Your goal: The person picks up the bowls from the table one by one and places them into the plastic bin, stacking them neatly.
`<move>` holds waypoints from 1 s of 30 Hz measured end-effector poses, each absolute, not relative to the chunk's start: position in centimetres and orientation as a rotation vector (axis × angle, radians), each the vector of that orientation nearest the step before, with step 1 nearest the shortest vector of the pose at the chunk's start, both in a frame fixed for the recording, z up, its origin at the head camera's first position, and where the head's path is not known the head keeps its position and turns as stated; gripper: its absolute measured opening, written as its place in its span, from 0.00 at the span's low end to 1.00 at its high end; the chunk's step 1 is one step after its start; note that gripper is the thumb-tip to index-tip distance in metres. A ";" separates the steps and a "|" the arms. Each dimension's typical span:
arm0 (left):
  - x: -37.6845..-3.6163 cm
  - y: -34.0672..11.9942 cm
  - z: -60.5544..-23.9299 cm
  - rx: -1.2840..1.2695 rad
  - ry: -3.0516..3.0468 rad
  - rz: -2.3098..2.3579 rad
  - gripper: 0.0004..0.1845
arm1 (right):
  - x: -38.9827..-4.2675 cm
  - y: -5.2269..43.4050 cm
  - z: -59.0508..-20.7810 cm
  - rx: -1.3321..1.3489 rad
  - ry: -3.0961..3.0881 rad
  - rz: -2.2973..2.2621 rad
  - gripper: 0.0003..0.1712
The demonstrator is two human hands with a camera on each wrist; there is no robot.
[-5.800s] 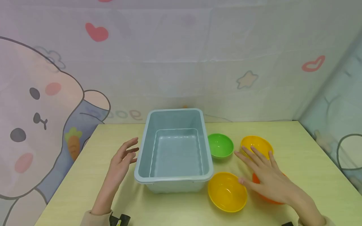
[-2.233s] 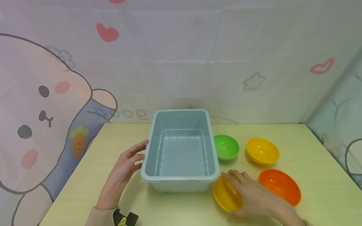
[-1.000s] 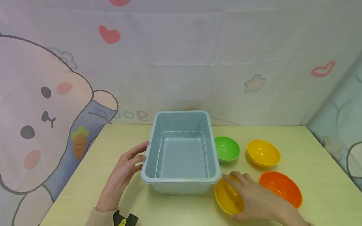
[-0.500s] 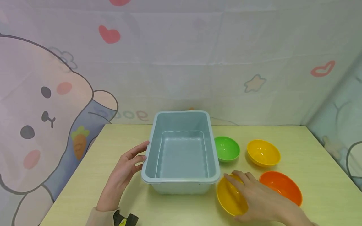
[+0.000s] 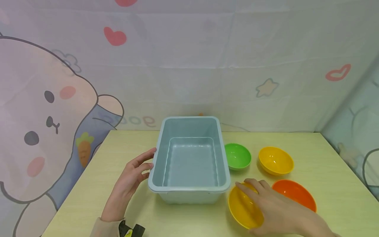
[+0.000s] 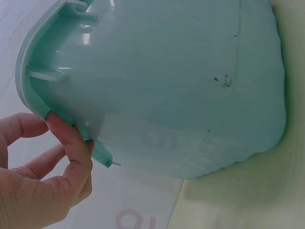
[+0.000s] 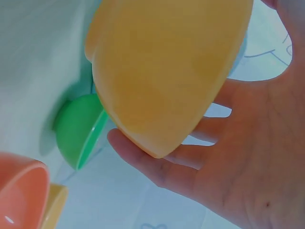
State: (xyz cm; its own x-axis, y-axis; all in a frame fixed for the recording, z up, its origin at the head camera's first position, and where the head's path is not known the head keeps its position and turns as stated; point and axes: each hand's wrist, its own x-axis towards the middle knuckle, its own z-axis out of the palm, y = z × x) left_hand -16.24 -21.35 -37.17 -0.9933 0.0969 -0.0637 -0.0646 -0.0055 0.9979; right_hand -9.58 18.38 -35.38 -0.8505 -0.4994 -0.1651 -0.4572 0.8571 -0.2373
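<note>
Yellow bowl (image 5: 244, 207), near the worktop's (image 5: 189, 220) front edge just right of the blue tub (image 5: 189, 158), is tilted, apparently lifted, in the right hand (image 5: 278, 210), fingers curled round it. Left hand (image 5: 130, 179) fingers, spread, touch the tub's rim.

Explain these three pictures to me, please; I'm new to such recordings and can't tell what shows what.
No machine here: a person works with two bare hands. The wide picture comes from a camera on the head, looking down at a pale table. The other two come from cameras on each wrist. The left hand touches the rim of a light blue tub; the left wrist view shows that tub's outer wall close up. The right hand has its grip on a yellow bowl, tilted on edge; the right wrist view shows its underside. Beside them stand a green bowl, a second yellow bowl and an orange bowl.
</note>
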 end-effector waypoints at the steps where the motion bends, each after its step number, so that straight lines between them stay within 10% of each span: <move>1: -16.2 -21.4 -37.2 0.035 2.131 2.151 0.30 | -9.5 18.4 -35.3 -0.733 2.807 -0.283 0.58; 30: -16.1 -21.4 -37.0 0.046 2.133 2.146 0.30 | -8.4 18.8 -31.8 -0.787 2.829 -0.277 0.61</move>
State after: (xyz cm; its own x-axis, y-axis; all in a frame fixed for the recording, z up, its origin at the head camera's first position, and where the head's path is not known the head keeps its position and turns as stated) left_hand -16.08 -21.39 -37.02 -0.9929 0.1026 -0.0595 -0.0601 -0.0030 0.9982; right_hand -8.42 18.76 -31.81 -0.8404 -0.5252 -0.1339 -0.4893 0.8414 -0.2294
